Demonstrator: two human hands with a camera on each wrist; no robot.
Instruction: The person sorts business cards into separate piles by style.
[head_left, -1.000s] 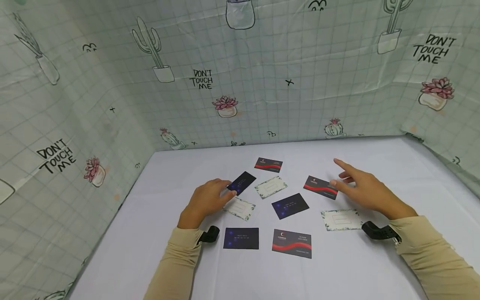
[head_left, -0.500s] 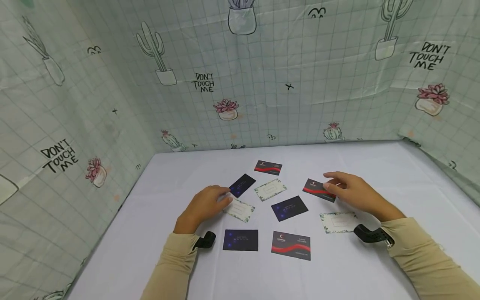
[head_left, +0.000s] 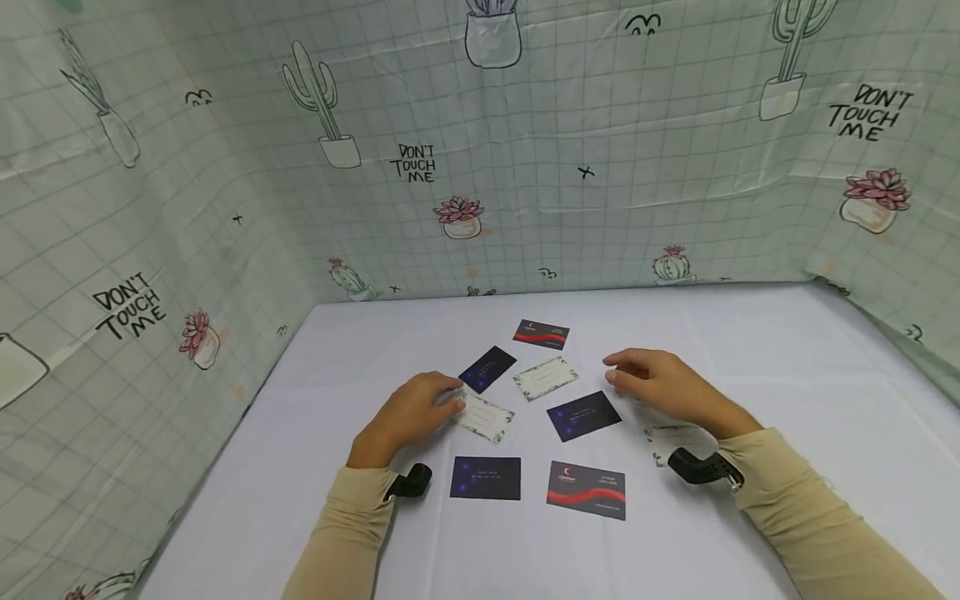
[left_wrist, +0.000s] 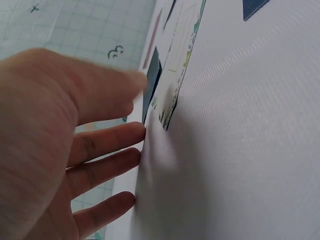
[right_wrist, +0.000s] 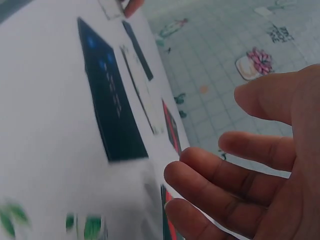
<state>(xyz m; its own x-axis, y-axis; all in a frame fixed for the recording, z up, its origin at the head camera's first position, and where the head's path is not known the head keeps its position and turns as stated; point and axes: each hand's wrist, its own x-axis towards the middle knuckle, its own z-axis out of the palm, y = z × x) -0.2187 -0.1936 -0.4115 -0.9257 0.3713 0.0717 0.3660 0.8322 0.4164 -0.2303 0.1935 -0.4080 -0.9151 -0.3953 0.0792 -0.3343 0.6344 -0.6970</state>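
My left hand [head_left: 408, 419] rests relaxed, fingertips at the left end of a white leaf-bordered business card [head_left: 487, 419]. A dark blue card [head_left: 487, 369] lies just beyond those fingertips. In the left wrist view the fingers [left_wrist: 107, 157] are extended and hold nothing. My right hand [head_left: 663, 387] hovers on the right, fingers loosely bent and thumb apart from them. Below it in the right wrist view shows a black card with a red stripe [right_wrist: 172, 220], hidden by the hand in the head view. Another dark blue card [head_left: 583, 415] lies left of the right hand.
Another red-striped card [head_left: 542, 334] and a leaf-bordered card [head_left: 545, 378] lie farther back. Nearer the front are a dark blue card [head_left: 485, 478] and a red-striped card [head_left: 587, 490]. The right wrist strap partly covers a leaf-bordered card [head_left: 660, 435]. Patterned cloth [head_left: 510, 150] stands behind.
My right hand has moved left over the red-striped card, which it now hides from the head view. The left hand has drawn back slightly from the dark blue card.
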